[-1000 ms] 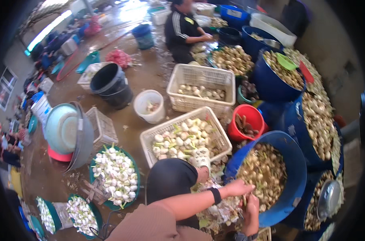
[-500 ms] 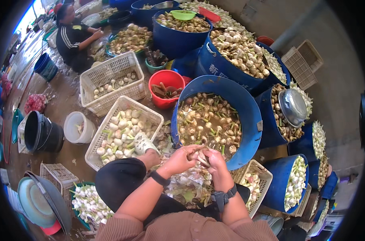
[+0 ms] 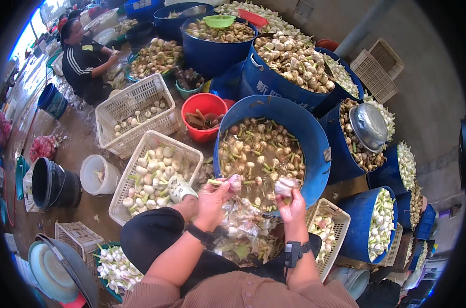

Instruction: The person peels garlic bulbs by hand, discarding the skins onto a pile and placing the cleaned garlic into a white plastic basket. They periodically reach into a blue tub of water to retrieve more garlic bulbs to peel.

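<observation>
My left hand (image 3: 211, 204) is closed round a garlic bulb (image 3: 234, 183) with purplish skin, its green stem sticking out to the left. To the right, my right hand (image 3: 293, 209) pinches a pinkish-white piece of garlic (image 3: 286, 186); I cannot tell whether it is a bulb or loose skin. Both hands are raised apart at the near rim of a large blue tub (image 3: 322, 146), where garlic bulbs (image 3: 261, 146) with cut stems lie in brown water. Below the hands, a heap of peeled garlic skins (image 3: 245, 231) lies between my legs.
Left of the tub stands a white crate (image 3: 121, 205) of peeled garlic, with a second crate (image 3: 135, 100) and a red bucket (image 3: 204, 105) beyond. More blue tubs (image 3: 274, 79) of garlic line the back and right. A co-worker (image 3: 84, 64) sits at the far left.
My hands were together over the garlic; they have moved apart, each with a piece in it. The view has shifted slightly.
</observation>
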The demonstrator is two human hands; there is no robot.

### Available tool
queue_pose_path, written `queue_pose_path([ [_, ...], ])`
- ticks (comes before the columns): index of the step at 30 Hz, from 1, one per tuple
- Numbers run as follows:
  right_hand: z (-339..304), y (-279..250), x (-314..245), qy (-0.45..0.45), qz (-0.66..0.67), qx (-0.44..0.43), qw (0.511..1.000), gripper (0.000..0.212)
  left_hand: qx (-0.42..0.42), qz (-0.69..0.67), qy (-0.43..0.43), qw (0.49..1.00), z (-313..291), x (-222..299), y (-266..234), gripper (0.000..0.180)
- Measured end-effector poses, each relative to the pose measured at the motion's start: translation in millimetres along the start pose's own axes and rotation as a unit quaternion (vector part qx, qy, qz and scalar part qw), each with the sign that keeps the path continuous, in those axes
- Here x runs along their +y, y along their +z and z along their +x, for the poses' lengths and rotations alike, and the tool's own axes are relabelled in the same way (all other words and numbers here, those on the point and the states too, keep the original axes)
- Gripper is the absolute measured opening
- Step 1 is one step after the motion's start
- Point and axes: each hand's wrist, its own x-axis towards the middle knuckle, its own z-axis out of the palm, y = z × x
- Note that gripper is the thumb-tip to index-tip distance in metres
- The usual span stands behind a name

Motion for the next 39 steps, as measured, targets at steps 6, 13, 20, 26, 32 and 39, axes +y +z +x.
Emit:
queue_pose_path([
  [6,-37.5,46.5,29.2,-0.147,-0.720,-0.136,0.664,0.030,0.013,0.340,0.235,0.910,4.6,-16.9,-10.6,0.016],
  [13,-33.2,89.6,27.9,-0.130,-0.671,-0.114,0.721,0.025,-0.080,0.539,0.467,0.697,-6.9,-4.6,10.6,0.015],
  [20,-26.1,15.1,57.0,-0.012,-0.894,-0.098,0.437,0.023,0.135,0.081,-0.052,0.986,0.6,1.0,10.1,0.007],
  [26,-19.2,45.7,63.6,-0.077,-0.523,-0.063,0.847,0.034,0.110,0.139,-0.126,0.976,-1.6,4.6,10.5,0.005],
  [32,19.3,13.8,23.3,0.159,-0.037,-0.229,0.960,0.053,0.144,0.191,0.061,0.969,7.9,3.9,10.0,0.009],
  [39,154.3,-67.7,-3.2,0.047,-0.338,-0.053,0.938,0.052,0.189,0.098,-0.322,0.922,9.3,-42.9,-30.9,0.017],
])
